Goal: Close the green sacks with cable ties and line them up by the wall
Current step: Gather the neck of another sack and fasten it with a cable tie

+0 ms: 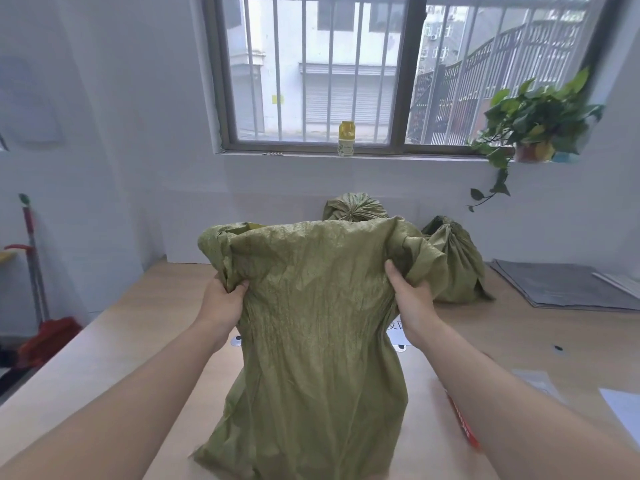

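Both hands: your left hand [225,303] and right hand [412,299] each clutched a bunch of cloth, fingers curled into the folds, one on either side of the open sack [311,341].
Open sack: it stood on the table [104,375] between your grips, its base down by your forearms.
Mouth: it gaped slack above both grips.
Tied sacks: the far tied sack [355,207] and the near tied sack [453,261] sat beyond your grips, by the wall [277,188].
Gathering: you likely needed to bring both grips together, pleating the cloth into one tight neck with spare cloth above.
Cable tie: none showed; the red item [462,424] under your right forearm could not be identified.
Risk: a loose neck might have let the tie slip off.
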